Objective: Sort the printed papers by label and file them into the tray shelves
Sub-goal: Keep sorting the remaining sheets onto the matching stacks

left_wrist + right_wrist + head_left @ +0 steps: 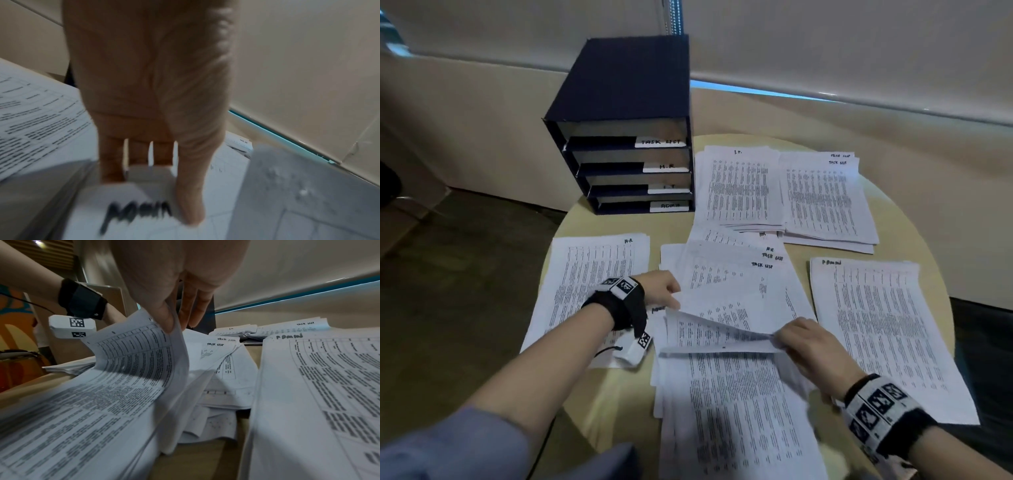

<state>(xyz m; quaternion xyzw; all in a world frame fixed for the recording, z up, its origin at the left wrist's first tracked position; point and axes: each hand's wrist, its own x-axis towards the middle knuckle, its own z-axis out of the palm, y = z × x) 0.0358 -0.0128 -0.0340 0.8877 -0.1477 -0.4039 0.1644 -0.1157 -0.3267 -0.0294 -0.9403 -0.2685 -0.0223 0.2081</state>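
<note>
A dark blue tray unit [626, 85] stands at the table's back left, its shelves tagged TASK LIST, H.R, I.T and ADMIN. In the middle lies an unsorted heap of printed papers [739, 411]. One sheet [715, 332] is lifted and bowed above it. My left hand [671, 296] pinches that sheet's left corner, thumb [191, 203] on top beside a handwritten ADMIN label [139, 209]. My right hand [786, 335] pinches the same sheet [144, 350] at its right edge between thumb and fingers [193, 316].
Sorted piles surround the heap: H.R [599, 267] at the left, I.T [739, 188] and TASK LIST [822, 198] at the back, ADMIN [883, 335] at the right. The round table [619, 394] shows bare wood at the front left. A wall runs behind.
</note>
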